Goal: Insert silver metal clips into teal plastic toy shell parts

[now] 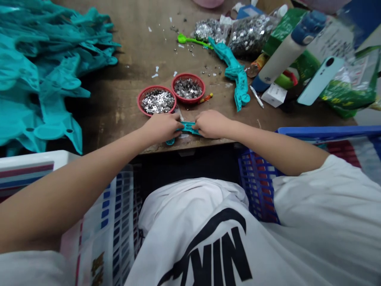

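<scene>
The teal plastic strip [188, 128] matched the solid teal of the plastic pieces [38, 79] heaped at left. Two red mesh baskets [188, 74] contained silver sequins [157, 102]. The desk [131, 51] was mottled brown. The white T-shirt [190, 238] bore black lettering. The crate [258, 186] showed a blue lattice pattern with red behind.

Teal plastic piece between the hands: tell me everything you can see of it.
The teal plastic piece is a flat, narrow, matte-looking strip with a rounded lobe at one end. It lies crosswise, held between the left hand and right hand, near the front edge of the wooden table. The hands hide much of its shape.
</scene>
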A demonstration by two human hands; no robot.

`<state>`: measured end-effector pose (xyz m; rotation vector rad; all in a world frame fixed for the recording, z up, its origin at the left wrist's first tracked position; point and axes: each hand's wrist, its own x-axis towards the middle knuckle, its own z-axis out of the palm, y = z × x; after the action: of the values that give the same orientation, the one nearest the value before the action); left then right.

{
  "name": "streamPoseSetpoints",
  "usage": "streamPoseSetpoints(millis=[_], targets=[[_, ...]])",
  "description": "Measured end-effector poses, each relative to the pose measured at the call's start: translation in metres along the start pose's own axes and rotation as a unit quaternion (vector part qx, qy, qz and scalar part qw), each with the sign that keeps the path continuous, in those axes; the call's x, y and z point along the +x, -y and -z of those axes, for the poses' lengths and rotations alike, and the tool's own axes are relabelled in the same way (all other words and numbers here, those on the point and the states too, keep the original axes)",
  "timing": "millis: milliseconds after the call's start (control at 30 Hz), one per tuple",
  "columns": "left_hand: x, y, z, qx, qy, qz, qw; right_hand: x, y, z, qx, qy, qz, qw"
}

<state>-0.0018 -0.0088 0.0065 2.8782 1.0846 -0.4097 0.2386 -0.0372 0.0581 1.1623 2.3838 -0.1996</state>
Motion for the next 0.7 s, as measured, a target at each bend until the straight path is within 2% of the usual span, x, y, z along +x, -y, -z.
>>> streamPoseSetpoints(millis=[300,467,533,600,633,700], targets=[[0.000,-0.012,0.006,-0.015,-0.003,0.015,1.000,0.001,0.001,0.005,0.012,0.009,-0.018,1.000],[-0.008,-0.021,0.017,0.020,0.015,0.019,1.000,0.003,-0.001,-0.013,0.040,-0.090,0.009,0.995],[-0.013,-0.023,0.022,0.014,0.005,0.023,1.000,0.003,-0.002,-0.019,0.068,-0.108,0.016,0.992],[-0.020,-0.023,0.027,0.002,-0.040,0.030,0.999,0.000,-0.005,-0.019,0.097,-0.114,0.036,0.988],[-0.024,-0.023,0.029,-0.004,-0.087,0.033,0.996,-0.003,-0.010,-0.016,0.107,-0.126,0.042,0.985],[-0.033,-0.022,0.035,-0.015,-0.225,0.035,0.974,-0.013,-0.032,-0.005,0.117,-0.181,0.021,0.976]])
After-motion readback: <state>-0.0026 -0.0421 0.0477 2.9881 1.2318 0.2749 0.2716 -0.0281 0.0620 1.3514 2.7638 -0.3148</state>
